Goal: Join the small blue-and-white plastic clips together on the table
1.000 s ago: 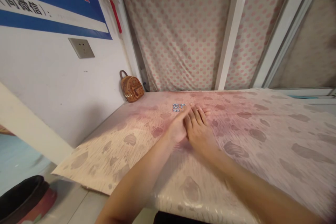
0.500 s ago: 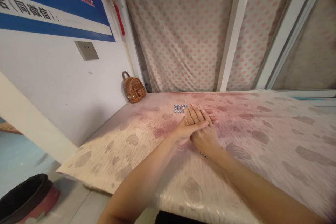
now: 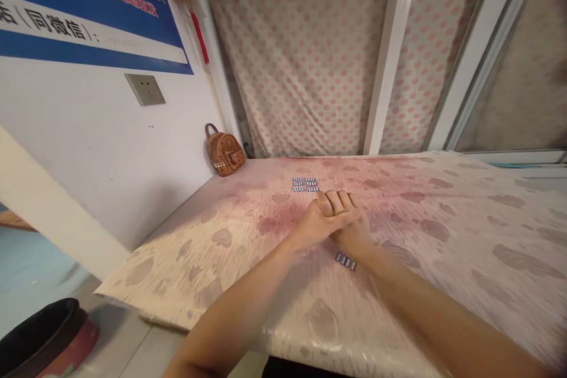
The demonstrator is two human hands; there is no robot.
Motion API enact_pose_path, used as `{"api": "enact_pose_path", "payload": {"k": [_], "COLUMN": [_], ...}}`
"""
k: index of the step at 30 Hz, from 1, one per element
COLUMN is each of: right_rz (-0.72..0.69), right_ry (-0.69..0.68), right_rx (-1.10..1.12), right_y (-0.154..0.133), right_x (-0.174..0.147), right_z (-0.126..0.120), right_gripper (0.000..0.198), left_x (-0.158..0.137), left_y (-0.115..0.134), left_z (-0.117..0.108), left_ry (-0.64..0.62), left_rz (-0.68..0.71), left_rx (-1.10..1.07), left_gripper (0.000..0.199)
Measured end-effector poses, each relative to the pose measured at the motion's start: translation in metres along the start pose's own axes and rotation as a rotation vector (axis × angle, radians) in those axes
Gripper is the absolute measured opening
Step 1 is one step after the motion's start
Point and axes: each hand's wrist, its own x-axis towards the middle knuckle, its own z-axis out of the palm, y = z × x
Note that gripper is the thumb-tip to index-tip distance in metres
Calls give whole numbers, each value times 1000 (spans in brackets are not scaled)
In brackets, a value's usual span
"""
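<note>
Small tiles, blue-edged with pale faces, sit on the patterned table cover [image 3: 248, 274] in two spots. Far set [image 3: 310, 183]: compact block, two columns by three rows of short strips, each strip split into little pale segments, just beyond the knuckles and slightly left of them. Near set [image 3: 345, 261]: one short slanted row, looks like four pieces side by side, pale centres in dark blue borders, lying right beside my right wrist on its inner side. From my remote feed, my left hand [image 3: 313, 221] and right hand [image 3: 355, 231] are clasped together over the cover, between the two sets; left thumb lies across the right hand, the visible fingers are bent in tight, knuckles packed close. Can't tell if anything is enclosed in there: palms face away, most of the left fingers are covered, and fingertips are tucked out of sight. Tile markings too small to read; exact segment count in the far set is blurry, and its lower right corner nearly meets the knuckles. Poster [image 3: 93, 9] cut off at top and left, black-lined tub [image 3: 48, 336] cut by the left edge, dark shape [image 3: 296, 368] at the bottom edge unidentifiable.
</note>
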Motion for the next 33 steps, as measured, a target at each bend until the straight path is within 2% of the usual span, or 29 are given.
{"api": "enact_pose_path", "payload": {"k": [2,5,8,11,14,21,24,30,33], "right_rz": [1,9,25,69,116,171,171,174,230], "right_ry": [-22,-35,-39,-42,-25,24,62,17,-4], "right_rx": [14,70,110,122,136,290,337,384,375], "right_y": [3,6,7,5,3,0,1,5,4], "right_x": [0,0,-1,-1,0,4,5,0,-3], "right_z": [-1,0,2,2,0,-7,-4,6,12], "right_gripper": [28,29,29,25,29,37,43,59,64], "left_x": [1,1,1,1,0,-1,1,7,11], "left_y": [0,-5,-13,-18,-17,-13,-15,-19,-21], "left_z": [4,11,13,10,8,11,14,15,8], "left_ry": [14,43,62,95,120,212,230,302,300], "left_rz": [-29,-51,-35,24,79,129,142,194,204], "left_rx": [-60,-106,-136,-75,27,88,125,373,456], "left_gripper": [24,26,35,50,56,53,44,41,37]}}
